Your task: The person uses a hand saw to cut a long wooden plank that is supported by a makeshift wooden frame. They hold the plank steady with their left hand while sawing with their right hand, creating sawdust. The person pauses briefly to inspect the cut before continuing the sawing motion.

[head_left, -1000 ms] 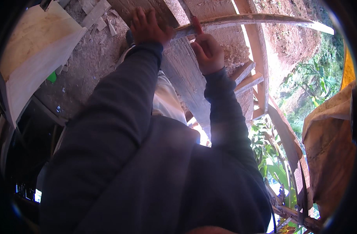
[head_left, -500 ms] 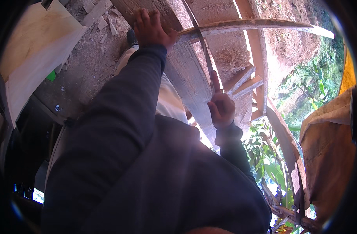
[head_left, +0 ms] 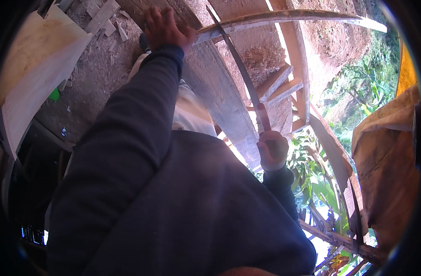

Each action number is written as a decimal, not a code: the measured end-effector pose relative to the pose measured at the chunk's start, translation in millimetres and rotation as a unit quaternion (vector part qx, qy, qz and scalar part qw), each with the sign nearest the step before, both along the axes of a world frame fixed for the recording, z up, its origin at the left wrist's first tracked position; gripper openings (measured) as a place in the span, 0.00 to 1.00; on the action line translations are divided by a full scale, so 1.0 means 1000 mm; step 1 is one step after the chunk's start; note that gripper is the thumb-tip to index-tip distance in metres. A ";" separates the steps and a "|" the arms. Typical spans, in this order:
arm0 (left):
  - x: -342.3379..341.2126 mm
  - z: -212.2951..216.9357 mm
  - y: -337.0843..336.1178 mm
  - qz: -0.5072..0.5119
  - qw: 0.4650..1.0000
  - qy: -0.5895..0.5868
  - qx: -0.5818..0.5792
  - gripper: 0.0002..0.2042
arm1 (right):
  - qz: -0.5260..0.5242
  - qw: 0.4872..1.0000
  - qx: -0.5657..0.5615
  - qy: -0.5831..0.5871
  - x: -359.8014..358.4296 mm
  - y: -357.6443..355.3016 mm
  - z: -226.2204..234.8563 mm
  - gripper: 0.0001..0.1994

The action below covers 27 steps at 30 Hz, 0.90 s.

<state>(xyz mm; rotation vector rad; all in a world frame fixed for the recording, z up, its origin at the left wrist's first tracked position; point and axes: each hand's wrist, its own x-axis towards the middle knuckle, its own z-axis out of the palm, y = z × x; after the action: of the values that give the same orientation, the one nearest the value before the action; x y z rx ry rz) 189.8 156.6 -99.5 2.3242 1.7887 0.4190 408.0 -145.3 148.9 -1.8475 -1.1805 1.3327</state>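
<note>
My left hand (head_left: 166, 30) lies on the weathered bench plank (head_left: 215, 80), fingers spread. Its thumb side is against the near end of a long, narrow wooden strip (head_left: 284, 17), and whether the strip runs on beneath the palm is hidden. A handsaw with a slim dark blade (head_left: 240, 66) and a reddish-brown handle (head_left: 263, 117) is in my right hand (head_left: 273, 149), fingers closed round the grip. The blade crosses the strip a little to the right of my left hand, its tip showing beyond the strip.
Two short wood offcuts (head_left: 279, 87) lie among sawdust right of the saw. At the left stands a pale wooden sheet (head_left: 40, 60), with wood scraps (head_left: 104, 18) on the floor beside it. A brown tarp (head_left: 387, 170) hangs at the right, and leafy plants (head_left: 325, 193) grow beyond the bench.
My right hand has drawn the saw back toward me, so more of the blade lies on my side of the strip. My left hand stays at the strip's end; the whole view has shifted slightly.
</note>
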 end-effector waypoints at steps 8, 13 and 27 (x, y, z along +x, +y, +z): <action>0.018 0.002 -0.001 -0.038 0.999 -0.021 -0.004 0.40 | -0.140 0.984 0.102 0.036 -0.036 0.162 -0.135 0.06; 0.011 0.008 0.004 -0.006 0.999 0.007 -0.050 0.38 | -0.110 0.990 0.001 0.092 -0.020 0.091 -0.079 0.04; 0.018 -0.001 0.001 -0.021 1.000 -0.002 -0.020 0.37 | -0.177 0.967 0.065 0.170 -0.025 0.201 -0.152 0.07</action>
<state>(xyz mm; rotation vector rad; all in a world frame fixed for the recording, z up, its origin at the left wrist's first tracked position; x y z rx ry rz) 207.7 157.4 -100.4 2.3275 1.7276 0.3771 382.6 55.4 -3.4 -1.5652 -0.7027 1.2669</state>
